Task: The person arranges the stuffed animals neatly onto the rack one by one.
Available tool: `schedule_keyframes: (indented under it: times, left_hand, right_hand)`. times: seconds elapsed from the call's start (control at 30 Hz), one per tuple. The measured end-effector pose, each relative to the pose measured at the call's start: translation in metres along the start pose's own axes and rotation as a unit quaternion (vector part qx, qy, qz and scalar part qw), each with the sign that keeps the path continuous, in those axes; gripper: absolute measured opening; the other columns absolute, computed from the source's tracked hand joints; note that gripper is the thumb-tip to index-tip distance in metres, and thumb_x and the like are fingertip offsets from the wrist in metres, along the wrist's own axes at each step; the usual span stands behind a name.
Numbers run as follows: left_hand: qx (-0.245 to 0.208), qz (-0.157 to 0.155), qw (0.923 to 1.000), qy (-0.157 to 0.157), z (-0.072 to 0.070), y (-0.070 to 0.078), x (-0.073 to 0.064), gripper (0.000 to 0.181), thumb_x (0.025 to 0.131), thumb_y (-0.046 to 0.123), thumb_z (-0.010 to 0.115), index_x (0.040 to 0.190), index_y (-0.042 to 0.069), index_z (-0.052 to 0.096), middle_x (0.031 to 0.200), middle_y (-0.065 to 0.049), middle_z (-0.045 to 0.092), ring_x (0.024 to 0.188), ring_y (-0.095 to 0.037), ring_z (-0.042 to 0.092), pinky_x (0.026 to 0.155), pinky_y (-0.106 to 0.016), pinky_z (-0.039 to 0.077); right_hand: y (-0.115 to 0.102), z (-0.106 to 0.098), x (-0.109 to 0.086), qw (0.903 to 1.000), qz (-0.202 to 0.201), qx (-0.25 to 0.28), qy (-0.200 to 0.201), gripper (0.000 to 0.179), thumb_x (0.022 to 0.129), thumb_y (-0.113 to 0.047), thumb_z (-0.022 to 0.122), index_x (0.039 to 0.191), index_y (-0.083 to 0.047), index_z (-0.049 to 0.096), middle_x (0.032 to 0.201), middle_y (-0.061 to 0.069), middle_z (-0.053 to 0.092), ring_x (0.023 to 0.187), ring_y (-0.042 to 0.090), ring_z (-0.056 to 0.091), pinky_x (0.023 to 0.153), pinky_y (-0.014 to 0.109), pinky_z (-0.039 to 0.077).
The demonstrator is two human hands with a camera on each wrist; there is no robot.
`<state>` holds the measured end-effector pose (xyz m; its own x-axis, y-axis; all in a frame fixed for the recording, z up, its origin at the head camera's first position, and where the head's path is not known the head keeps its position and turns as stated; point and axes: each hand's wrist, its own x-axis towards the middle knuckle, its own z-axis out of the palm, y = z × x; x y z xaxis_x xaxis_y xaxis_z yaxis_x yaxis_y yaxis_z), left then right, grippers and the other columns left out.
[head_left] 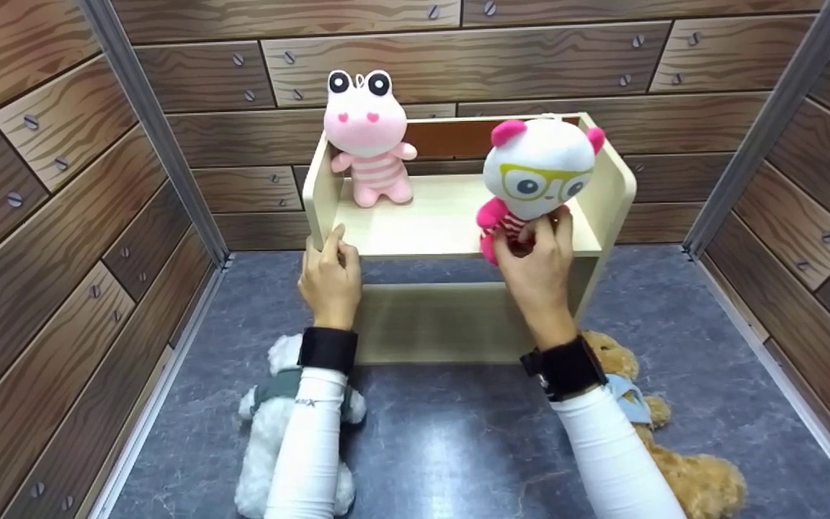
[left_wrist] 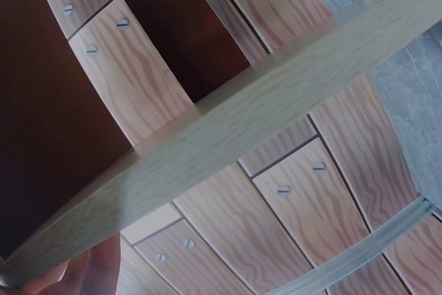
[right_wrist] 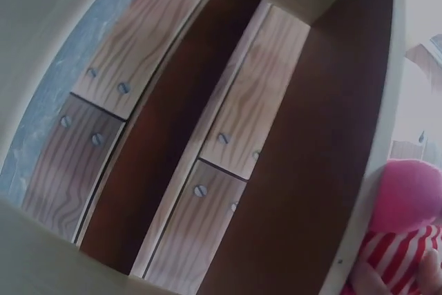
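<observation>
My right hand (head_left: pixel 539 274) holds the lower body of a plush panda (head_left: pixel 541 162) with yellow glasses, pink ears and red-and-white stripes. The panda is upright at the front right of the small wooden shelf unit's (head_left: pixel 433 216) upper board. In the right wrist view, the panda's striped body (right_wrist: pixel 407 250) shows at the right edge with fingertips on it. My left hand (head_left: pixel 330 285) grips the front left edge of the shelf unit, and its fingers (left_wrist: pixel 97 267) appear beneath a board edge in the left wrist view. A pink plush frog (head_left: pixel 368 137) is upright at the upper board's left end.
A white plush toy (head_left: pixel 264 447) in a dark green vest lies on the grey floor (head_left: pixel 444 447), partly under my left forearm. To the right lies a brown plush toy (head_left: pixel 707 479) in light blue, partly behind my right forearm. Wood-patterned walls (head_left: pixel 458 65) enclose the space.
</observation>
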<state>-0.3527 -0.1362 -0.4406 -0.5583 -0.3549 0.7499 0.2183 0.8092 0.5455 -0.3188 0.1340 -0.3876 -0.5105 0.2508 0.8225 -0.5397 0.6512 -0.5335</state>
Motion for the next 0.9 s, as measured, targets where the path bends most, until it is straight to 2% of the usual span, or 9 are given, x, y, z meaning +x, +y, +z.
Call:
schedule_keyframes:
  times: [0.07,0.3,0.57,0.73,0.9]
  left_hand:
    - [0.001,0.0,1.0,-0.003,0.0,0.0,0.001,0.038,0.093,0.026,0.048,0.121,0.02,0.073,0.106,-0.016,0.065,0.091,-0.037,0.063,0.065,-0.056,0.051]
    - [-0.001,-0.001,1.0,0.003,0.0,0.0,0.001,0.038,0.093,0.026,0.049,0.121,0.019,0.073,0.107,-0.016,0.065,0.093,-0.037,0.064,0.066,-0.056,0.051]
    - [0.001,0.0,1.0,-0.001,0.001,0.001,-0.003,0.038,0.095,0.026,0.048,0.122,0.019,0.073,0.105,-0.016,0.065,0.092,-0.038,0.064,0.065,-0.057,0.051]
    - [-0.001,-0.001,1.0,0.0,0.001,0.0,-0.002,0.038,0.095,0.026,0.048,0.122,0.018,0.073,0.106,-0.016,0.065,0.093,-0.038,0.064,0.066,-0.057,0.051]
    - [0.001,-0.001,1.0,-0.002,0.0,0.0,-0.001,0.038,0.095,0.026,0.048,0.123,0.019,0.072,0.106,-0.017,0.065,0.093,-0.038,0.064,0.066,-0.057,0.051]
  right_hand:
    - [0.001,-0.001,0.0,0.9999,0.002,0.005,-0.013,0.033,0.077,-0.01,0.081,0.077,0.003,0.05,0.125,0.028,0.049,0.114,0.034,0.053,0.102,0.042,0.047]
    - [0.005,0.006,0.007,0.9995,0.022,0.0,-0.021,0.029,0.082,-0.012,0.08,0.083,0.003,0.055,0.141,0.031,0.037,0.128,0.038,0.046,0.107,0.043,0.044]
    - [0.01,0.012,0.007,0.9996,0.01,-0.025,0.002,0.024,0.083,-0.015,0.08,0.084,0.001,0.062,0.122,0.028,0.039,0.114,0.036,0.046,0.094,0.044,0.048]
    - [0.011,0.012,0.008,0.9993,0.003,-0.024,-0.028,0.021,0.085,-0.014,0.078,0.085,0.002,0.064,0.115,0.026,0.045,0.106,0.034,0.05,0.091,0.044,0.049]
    - [0.014,0.012,0.009,0.9983,0.0,-0.015,-0.057,0.022,0.087,-0.016,0.075,0.084,0.004,0.066,0.116,0.027,0.047,0.106,0.034,0.053,0.093,0.043,0.049]
